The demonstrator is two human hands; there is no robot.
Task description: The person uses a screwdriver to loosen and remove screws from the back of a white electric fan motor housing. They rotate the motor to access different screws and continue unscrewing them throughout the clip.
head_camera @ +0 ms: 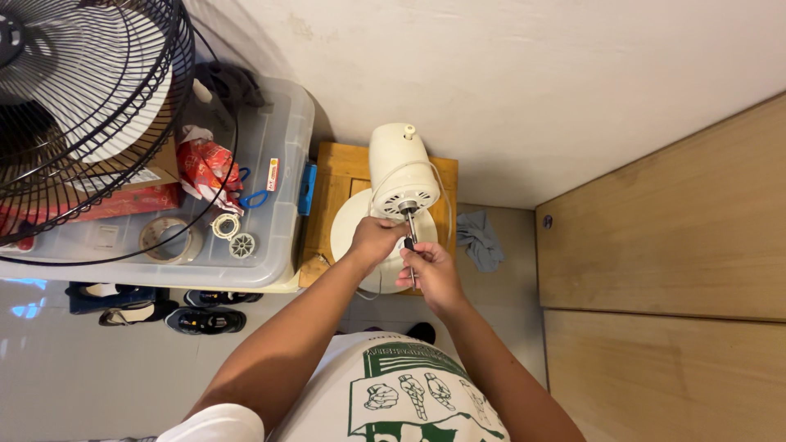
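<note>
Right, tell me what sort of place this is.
Probably a home, a storage corner or hallway: pairs of shoes on the tiled floor, a clear plastic storage box holding household odds and ends, wooden cabinet doors.

Glossy cream plastic fan motor housing (399,160), bare metal shaft (409,219), matt wooden stool (340,176) beneath, translucent smooth plastic storage box (282,164) at nine o'clock, black wire fan grille (90,123), crumpled grey cloth (479,239) at three o'clock
</note>
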